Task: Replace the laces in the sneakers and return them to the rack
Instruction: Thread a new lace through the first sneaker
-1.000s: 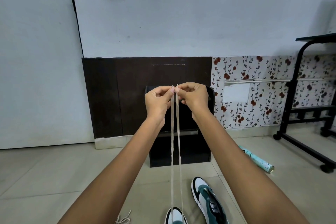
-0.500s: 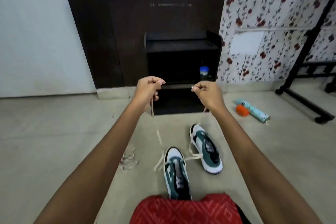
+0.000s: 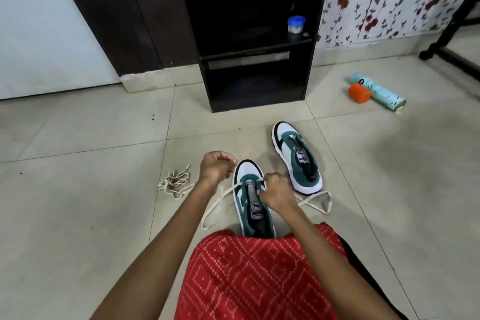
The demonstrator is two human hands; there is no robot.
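Pinching the flat cream lace (image 3: pixel 328 200), left hand (image 3: pixel 217 167) and right hand (image 3: pixel 276 192) sat apart over the near teal-and-white sneaker (image 3: pixel 248 169) on glossy tile (image 3: pixel 78 215); its mate (image 3: pixel 296 158) lay beside, bare floor reaching the boxy black rack (image 3: pixel 249 80).

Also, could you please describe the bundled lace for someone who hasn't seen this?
From the black rack, come forward over the tiles to the nearer sneaker. Left of it the bundled lace lies crumpled alone, unlike the threaded lace trailing from that sneaker.
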